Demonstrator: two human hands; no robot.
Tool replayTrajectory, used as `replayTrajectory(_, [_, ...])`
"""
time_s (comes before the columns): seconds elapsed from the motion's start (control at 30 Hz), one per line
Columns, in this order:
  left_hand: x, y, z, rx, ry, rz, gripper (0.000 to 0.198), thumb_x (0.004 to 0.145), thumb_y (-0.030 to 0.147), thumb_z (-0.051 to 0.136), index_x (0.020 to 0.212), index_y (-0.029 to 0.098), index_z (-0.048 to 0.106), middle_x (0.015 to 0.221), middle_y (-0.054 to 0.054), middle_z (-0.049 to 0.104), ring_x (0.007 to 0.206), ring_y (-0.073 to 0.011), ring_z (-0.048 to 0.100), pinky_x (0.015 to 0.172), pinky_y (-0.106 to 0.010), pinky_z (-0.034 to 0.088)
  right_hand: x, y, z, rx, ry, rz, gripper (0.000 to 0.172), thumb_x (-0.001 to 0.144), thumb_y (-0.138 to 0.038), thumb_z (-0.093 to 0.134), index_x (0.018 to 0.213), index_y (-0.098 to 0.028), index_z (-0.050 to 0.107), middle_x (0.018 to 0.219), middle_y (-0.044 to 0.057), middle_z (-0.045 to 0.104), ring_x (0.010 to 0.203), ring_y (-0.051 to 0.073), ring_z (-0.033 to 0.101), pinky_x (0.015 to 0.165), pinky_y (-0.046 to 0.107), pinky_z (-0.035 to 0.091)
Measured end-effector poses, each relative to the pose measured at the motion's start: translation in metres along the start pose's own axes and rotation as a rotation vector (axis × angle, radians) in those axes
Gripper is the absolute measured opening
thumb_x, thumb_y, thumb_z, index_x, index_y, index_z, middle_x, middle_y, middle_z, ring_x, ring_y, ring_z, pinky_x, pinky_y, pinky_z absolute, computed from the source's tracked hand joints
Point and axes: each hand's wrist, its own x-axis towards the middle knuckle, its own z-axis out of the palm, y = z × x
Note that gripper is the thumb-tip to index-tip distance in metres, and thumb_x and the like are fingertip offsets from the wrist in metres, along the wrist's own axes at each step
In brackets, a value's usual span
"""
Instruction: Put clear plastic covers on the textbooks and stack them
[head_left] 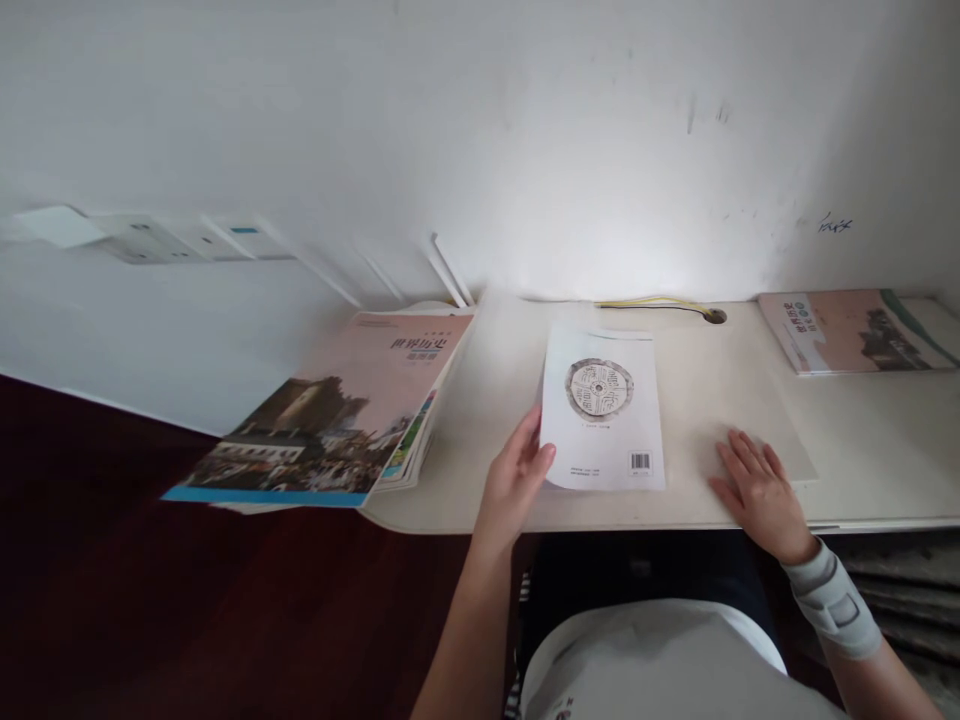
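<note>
A thin white book (604,440) lies on the pale desk, a round printed emblem and a barcode on its upward face. My left hand (517,475) grips its left edge, thumb on top and fingers under the edge. To the right of the book, a pale, thin sheet (787,440) rests on the desk; its inner part blends with the desktop, so I cannot tell whether it joins the book. My right hand (761,490), with a grey wrist wrap (836,605), lies open and palm down on or beside that sheet, fingers spread.
At the left, a stack of books topped by a pink history book (337,410) overhangs the desk's rounded end. Another pink book (859,330) lies at the back right. Yellow and black cables run into a desk hole (715,316) by the wall.
</note>
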Motion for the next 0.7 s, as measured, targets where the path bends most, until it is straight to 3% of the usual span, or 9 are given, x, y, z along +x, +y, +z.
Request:
replayTrajectory(0.07, [-0.006, 0.012, 0.018, -0.074, -0.036, 0.061, 0.071, 0.088, 0.049, 0.037, 0.145, 0.018, 0.009, 0.149, -0.012, 0.026, 0.134, -0.023, 0.031, 0.104, -0.035, 0.037, 0.001, -0.001, -0.002, 0.006, -0.001, 0.007, 0.044, 0.091, -0.04, 0.041, 0.125, -0.014, 0.051, 0.132, 0.017, 0.05, 0.126, 0.027, 0.042, 0.102, 0.047, 0.032])
replayTrajectory(0.17, [-0.006, 0.024, 0.055, 0.109, 0.01, 0.174, 0.074, 0.09, 0.037, 0.04, 0.145, 0.015, -0.004, 0.152, -0.016, 0.013, 0.138, -0.024, 0.019, 0.108, -0.039, 0.03, 0.003, -0.003, -0.004, 0.01, -0.01, 0.019, 0.044, 0.091, -0.04, 0.041, 0.124, -0.014, 0.051, 0.132, 0.016, 0.051, 0.126, 0.027, 0.042, 0.103, 0.047, 0.032])
replayTrajectory(0.23, [-0.002, 0.028, 0.08, 0.303, -0.012, 0.31, 0.06, 0.092, 0.022, 0.031, 0.146, 0.015, 0.006, 0.151, -0.016, 0.018, 0.139, -0.0249, 0.014, 0.109, -0.044, 0.027, 0.003, -0.003, -0.005, 0.023, -0.023, 0.023, 0.044, 0.091, -0.04, 0.041, 0.124, -0.014, 0.051, 0.133, 0.016, 0.05, 0.126, 0.027, 0.042, 0.103, 0.047, 0.031])
replayTrajectory(0.3, [0.0, 0.033, 0.099, 0.489, -0.115, 0.482, 0.052, 0.091, 0.013, 0.027, 0.143, 0.019, 0.024, 0.146, -0.012, 0.032, 0.139, -0.0261, 0.015, 0.109, -0.049, 0.024, 0.004, -0.002, -0.004, 0.049, -0.014, 0.059, 0.044, 0.091, -0.039, 0.04, 0.123, -0.012, 0.051, 0.133, 0.017, 0.049, 0.126, 0.026, 0.042, 0.102, 0.044, 0.033])
replayTrajectory(0.4, [-0.001, 0.043, 0.12, 0.684, -0.223, 0.662, 0.045, 0.09, 0.013, 0.034, 0.133, 0.024, 0.044, 0.139, -0.008, 0.044, 0.136, -0.0294, 0.023, 0.109, -0.056, 0.02, 0.004, 0.003, -0.001, 0.043, 0.056, 0.194, 0.045, 0.091, -0.038, 0.039, 0.123, -0.009, 0.05, 0.13, 0.019, 0.051, 0.125, 0.026, 0.043, 0.101, 0.043, 0.035])
replayTrajectory(0.5, [-0.002, 0.051, 0.134, 0.762, -0.26, 0.71, 0.04, 0.09, 0.017, 0.038, 0.128, 0.022, 0.05, 0.139, -0.009, 0.044, 0.134, -0.0322, 0.028, 0.107, -0.059, 0.021, 0.005, 0.009, 0.001, -0.016, 0.076, 0.287, 0.046, 0.09, -0.039, 0.04, 0.122, -0.007, 0.05, 0.127, 0.021, 0.052, 0.124, 0.029, 0.044, 0.099, 0.046, 0.034])
replayTrajectory(0.7, [0.002, 0.062, 0.153, 0.789, -0.333, 0.718, 0.036, 0.091, 0.021, 0.037, 0.124, 0.021, 0.054, 0.137, -0.011, 0.046, 0.133, -0.0339, 0.03, 0.104, -0.063, 0.022, 0.009, 0.013, -0.005, -0.016, 0.046, 0.278, 0.042, 0.09, -0.036, 0.041, 0.121, -0.01, 0.051, 0.124, 0.019, 0.056, 0.117, 0.028, 0.049, 0.094, 0.042, 0.039])
